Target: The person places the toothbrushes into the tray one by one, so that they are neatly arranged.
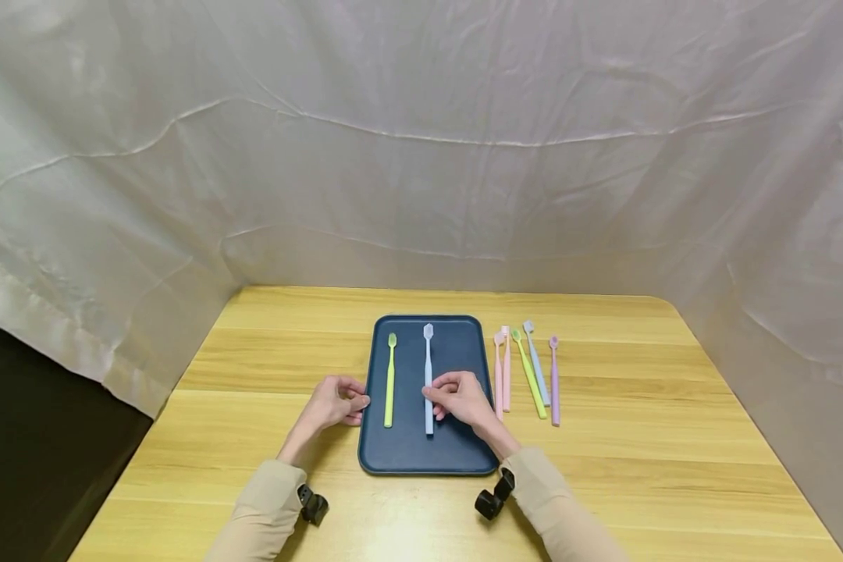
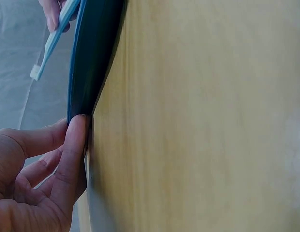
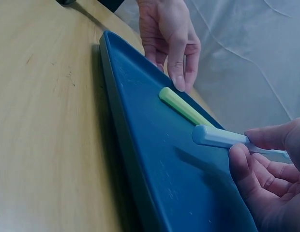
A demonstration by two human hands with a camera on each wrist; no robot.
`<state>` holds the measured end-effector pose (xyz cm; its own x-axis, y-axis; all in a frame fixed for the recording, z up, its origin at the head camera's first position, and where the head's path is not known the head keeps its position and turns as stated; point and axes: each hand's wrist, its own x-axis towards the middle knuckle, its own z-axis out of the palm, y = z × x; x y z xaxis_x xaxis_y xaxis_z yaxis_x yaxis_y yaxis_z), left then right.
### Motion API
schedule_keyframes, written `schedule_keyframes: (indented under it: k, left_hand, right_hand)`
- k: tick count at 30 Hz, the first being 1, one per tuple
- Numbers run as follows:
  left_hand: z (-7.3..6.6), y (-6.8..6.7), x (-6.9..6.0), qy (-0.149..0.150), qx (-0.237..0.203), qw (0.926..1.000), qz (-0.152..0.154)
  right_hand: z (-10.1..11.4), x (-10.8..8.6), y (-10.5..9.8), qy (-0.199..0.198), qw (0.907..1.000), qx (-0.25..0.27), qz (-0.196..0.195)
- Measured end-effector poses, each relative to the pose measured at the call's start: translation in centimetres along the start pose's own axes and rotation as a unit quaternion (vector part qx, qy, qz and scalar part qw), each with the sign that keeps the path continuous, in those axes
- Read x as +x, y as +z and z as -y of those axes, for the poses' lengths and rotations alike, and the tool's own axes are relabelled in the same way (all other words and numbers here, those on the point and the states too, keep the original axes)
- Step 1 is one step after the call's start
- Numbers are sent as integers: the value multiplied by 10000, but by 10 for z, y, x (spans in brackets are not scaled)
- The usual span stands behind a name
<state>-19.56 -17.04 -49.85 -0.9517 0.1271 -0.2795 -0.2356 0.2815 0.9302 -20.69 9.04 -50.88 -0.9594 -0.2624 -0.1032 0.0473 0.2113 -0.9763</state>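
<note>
My right hand (image 1: 461, 398) pinches a light blue toothbrush (image 3: 217, 137) by its handle between thumb and forefinger. The brush hovers over a dark blue tray (image 1: 457, 457), head pointing to the far side, and its shadow falls on the tray floor in the right wrist view. On the tray's left part lies a green toothbrush (image 1: 389, 390), roughly parallel to the blue one. At the tray's left edge, my left hand (image 1: 336, 402) grips the rim between thumb and forefinger, as the left wrist view (image 2: 77, 118) shows.
Right of the tray lie several toothbrushes: two pink ones (image 1: 507, 382), a green one (image 1: 530, 377), a light blue one (image 1: 538, 367) and a purple one (image 1: 554, 386). They rest on a wooden table (image 1: 639, 437). Grey cloth (image 1: 464, 203) hangs behind and at the sides.
</note>
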Motion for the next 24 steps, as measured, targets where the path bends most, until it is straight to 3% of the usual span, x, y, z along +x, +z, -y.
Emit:
schedule_keyframes:
  k: [10, 15, 24]
  left_hand:
    - [-1, -1, -1, 75, 107, 9999, 54]
    - [-2, -1, -3, 56, 104, 9999, 72]
    - [-1, -1, -1, 23, 138, 9999, 29]
  right_hand:
    - [12, -1, 9, 91, 9999, -51, 21]
    - [-2, 9, 16, 24, 9996, -206, -171]
    - [3, 14, 26, -96, 9992, -274, -271]
